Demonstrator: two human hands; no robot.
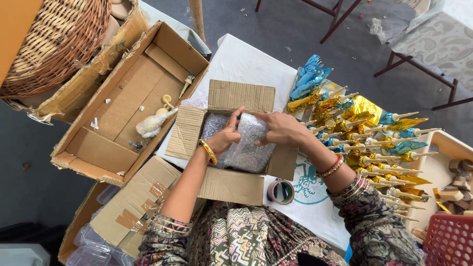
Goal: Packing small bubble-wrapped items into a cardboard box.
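Patterned sleeves [374,221] low in frame; both hands, left hand [224,138] and right hand [281,129], grip clamped on a bubble-wrapped bundle [244,145], probably fragile, so press evenly into the box [231,184]

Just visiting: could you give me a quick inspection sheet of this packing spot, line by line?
Surface: white table, partly covered.
Job's things: open cardboard box holding a bubble-wrap bundle.
Clutter: tape roll; gold and blue foil-wrapped sticks; red basket; wooden pieces.
Hands: left hand and right hand both press on the bundle inside the box.
Cables: nothing seen.
Surroundings: larger, nearly empty box to the left, wicker basket, grey floor, dark red table legs.
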